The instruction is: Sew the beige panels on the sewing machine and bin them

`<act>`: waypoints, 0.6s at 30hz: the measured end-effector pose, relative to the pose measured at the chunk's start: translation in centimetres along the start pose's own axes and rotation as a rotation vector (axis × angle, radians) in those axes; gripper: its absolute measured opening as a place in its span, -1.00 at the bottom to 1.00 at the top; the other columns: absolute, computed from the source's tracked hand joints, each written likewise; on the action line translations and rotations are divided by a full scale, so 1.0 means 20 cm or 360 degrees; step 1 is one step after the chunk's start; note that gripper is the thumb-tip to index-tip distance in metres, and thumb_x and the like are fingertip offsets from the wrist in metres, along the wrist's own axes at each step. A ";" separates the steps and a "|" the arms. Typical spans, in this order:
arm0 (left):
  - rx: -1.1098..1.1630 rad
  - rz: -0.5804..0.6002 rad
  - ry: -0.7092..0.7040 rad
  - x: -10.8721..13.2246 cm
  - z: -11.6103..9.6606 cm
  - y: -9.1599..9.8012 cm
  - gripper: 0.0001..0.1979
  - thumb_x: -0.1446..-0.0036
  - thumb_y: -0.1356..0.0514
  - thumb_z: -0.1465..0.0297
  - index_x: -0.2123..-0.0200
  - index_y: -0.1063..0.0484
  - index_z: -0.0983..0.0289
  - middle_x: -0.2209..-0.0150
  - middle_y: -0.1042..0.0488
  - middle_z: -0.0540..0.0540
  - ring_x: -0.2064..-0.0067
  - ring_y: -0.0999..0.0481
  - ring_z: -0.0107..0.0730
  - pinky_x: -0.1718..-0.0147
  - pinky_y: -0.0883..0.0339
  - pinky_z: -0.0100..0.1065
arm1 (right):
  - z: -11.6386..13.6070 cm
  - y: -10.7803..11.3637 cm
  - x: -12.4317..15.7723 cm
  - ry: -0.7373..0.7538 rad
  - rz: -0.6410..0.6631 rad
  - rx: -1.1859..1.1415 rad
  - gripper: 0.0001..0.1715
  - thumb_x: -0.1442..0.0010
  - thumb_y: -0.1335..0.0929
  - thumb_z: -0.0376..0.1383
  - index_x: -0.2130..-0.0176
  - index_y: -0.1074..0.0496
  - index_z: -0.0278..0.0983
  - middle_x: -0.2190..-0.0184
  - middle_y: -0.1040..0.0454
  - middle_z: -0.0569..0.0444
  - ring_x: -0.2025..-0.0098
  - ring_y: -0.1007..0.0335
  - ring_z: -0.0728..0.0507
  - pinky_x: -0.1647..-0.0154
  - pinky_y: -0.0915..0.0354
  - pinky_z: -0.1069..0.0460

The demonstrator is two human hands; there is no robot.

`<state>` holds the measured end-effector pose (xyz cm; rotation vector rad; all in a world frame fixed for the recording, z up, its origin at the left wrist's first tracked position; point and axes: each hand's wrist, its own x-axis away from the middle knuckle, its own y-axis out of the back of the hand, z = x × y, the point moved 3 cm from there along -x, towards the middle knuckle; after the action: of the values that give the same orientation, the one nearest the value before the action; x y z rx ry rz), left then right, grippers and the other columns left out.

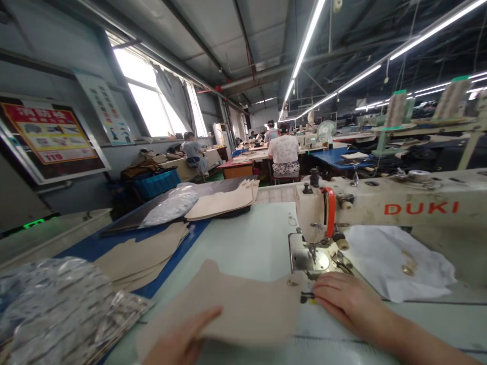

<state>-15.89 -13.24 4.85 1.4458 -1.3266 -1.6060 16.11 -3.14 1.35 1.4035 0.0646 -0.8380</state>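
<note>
My left hand (186, 334), blurred, grips the near left part of a beige cut panel (243, 304), with one finger or thumb on top and the other fingers going under its edge. The panel lies over the pale green sewing table, its right end just short of the machine's needle plate (302, 256). By the front of that plate my right hand (350, 301) rests with its fingers together and bent down. Whatever is at its fingertips is hidden. Above stands the sewing machine's head (314, 213), its needle over the lit plate.
Stacked beige panels (144, 253) and more panels (224, 200) lie to the left, beside plastic-wrapped bundles (57, 309). A white cloth (399, 263) with small gold-coloured metal parts lies under the machine arm. Thread cones (395, 109) stand behind. Several people sit further back.
</note>
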 end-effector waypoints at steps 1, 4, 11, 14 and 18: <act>-0.0008 -0.0032 0.0356 -0.09 0.07 0.10 -0.66 -0.22 0.08 0.30 0.18 -0.50 0.11 0.28 -0.61 -0.04 0.28 -0.58 -0.32 0.30 -0.46 -0.43 | 0.00 0.00 0.00 0.0001 -0.0013 -0.0014 -0.73 -0.30 -0.20 -0.35 0.22 -0.47 -0.28 0.29 -0.54 0.01 0.20 -0.44 -0.13 0.11 -0.35 -0.01; -0.0301 -0.0471 0.0942 -0.43 0.18 0.40 -0.60 -0.23 0.11 0.23 0.19 -0.46 0.27 0.34 -0.58 0.03 0.28 -0.54 -0.22 0.29 -0.42 -0.32 | -0.01 0.00 0.01 -0.0004 -0.0051 -0.0034 -0.74 -0.29 -0.21 -0.35 0.23 -0.47 -0.27 0.28 -0.54 0.02 0.20 -0.45 -0.12 0.14 -0.36 0.01; -0.0348 -0.0447 0.0561 -1.24 0.36 0.29 -0.60 -0.24 0.11 0.50 -0.11 -0.26 0.28 -0.15 -0.31 0.09 -0.19 -0.22 -0.25 -0.17 -0.02 -0.24 | -0.03 0.00 0.00 -0.0013 -0.0098 -0.0065 -0.77 -0.28 -0.23 -0.34 0.20 -0.46 -0.23 0.28 -0.55 0.03 0.23 -0.47 -0.09 0.15 -0.38 0.07; -0.0266 -0.0232 0.0776 -1.34 0.49 -0.01 -0.66 -0.22 0.04 0.49 0.01 -0.40 0.26 -0.06 -0.41 0.17 -0.11 -0.33 -0.10 -0.09 -0.15 -0.08 | -0.04 0.00 -0.01 -0.0020 -0.0055 -0.0139 -0.78 -0.27 -0.23 -0.37 0.23 -0.45 -0.22 0.32 -0.54 0.05 0.27 -0.46 -0.07 0.19 -0.38 0.11; -0.0151 -0.0028 0.0868 -1.33 0.59 -0.27 -0.70 -0.25 -0.04 0.37 -0.03 -0.36 0.26 -0.14 -0.33 0.17 -0.15 -0.30 -0.15 -0.10 -0.13 0.00 | -0.06 0.01 -0.02 -0.0014 -0.0033 -0.0171 -0.80 -0.25 -0.23 -0.40 0.25 -0.44 -0.22 0.34 -0.53 0.06 0.28 -0.46 -0.05 0.19 -0.38 0.13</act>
<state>-20.13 15.85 8.42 1.6789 -0.9107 -1.1442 16.45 -2.01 1.44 1.2999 0.1159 -0.8461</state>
